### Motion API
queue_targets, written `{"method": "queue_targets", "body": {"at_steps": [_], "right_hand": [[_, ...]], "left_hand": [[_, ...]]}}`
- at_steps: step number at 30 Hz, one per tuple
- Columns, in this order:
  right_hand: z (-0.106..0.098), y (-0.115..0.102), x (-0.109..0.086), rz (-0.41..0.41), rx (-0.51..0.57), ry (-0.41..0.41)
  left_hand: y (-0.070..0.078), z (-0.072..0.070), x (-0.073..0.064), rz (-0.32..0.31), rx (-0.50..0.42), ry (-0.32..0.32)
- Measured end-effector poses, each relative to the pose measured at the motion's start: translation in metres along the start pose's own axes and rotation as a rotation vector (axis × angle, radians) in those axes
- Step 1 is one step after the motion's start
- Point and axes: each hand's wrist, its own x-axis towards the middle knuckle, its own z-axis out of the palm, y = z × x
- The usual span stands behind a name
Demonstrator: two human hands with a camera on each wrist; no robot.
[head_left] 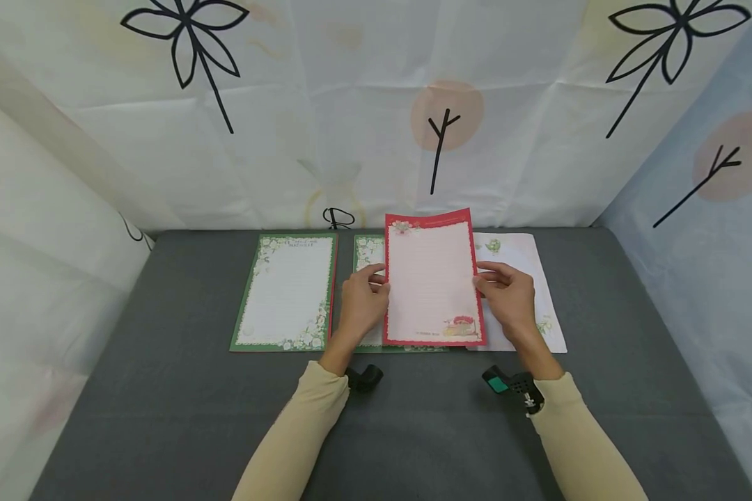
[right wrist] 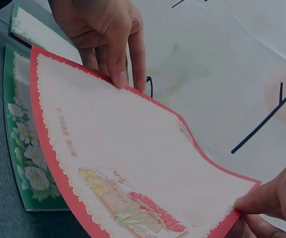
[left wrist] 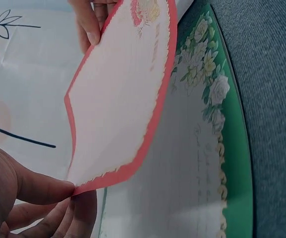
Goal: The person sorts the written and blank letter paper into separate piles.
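Note:
A sheet of red-bordered writing paper [head_left: 431, 278] is held up between both hands over the table, its surface bowed. My left hand [head_left: 365, 298] pinches its left edge between thumb and fingers; in the left wrist view the thumb [left wrist: 48, 191] lies on top of the border. On the opposite edge, my right hand [head_left: 509, 296] pinches the paper the same way. Beneath the raised sheet lies green-bordered floral paper [head_left: 370, 247], mostly covered in the head view. To the right, partly behind the red sheet, is white paper [head_left: 520, 254] with small green prints.
Another green-bordered stack of paper [head_left: 285, 292], with red showing along its right side, lies at the left. The dark grey table [head_left: 194, 417] meets a printed cloth backdrop [head_left: 351, 125] behind and at both sides. Black cameras [head_left: 366, 378] sit on the wrists.

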Motion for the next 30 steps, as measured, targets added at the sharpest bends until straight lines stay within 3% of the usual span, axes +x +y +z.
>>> {"method": "queue_targets", "body": {"at_steps": [9, 17, 30], "right_hand": [[-0.013, 0.002, 0.002, -0.002, -0.050, 0.042], [-0.027, 0.005, 0.004, 0.007, -0.074, 0.040], [-0.052, 0.012, 0.008, -0.007, -0.122, 0.041]], "left_hand": [[0.003, 0.016, 0.005, 0.001, -0.001, -0.030], [0.010, 0.031, 0.009, -0.034, 0.020, -0.044], [0.013, 0.058, 0.013, -0.033, 0.025, -0.058]]}}
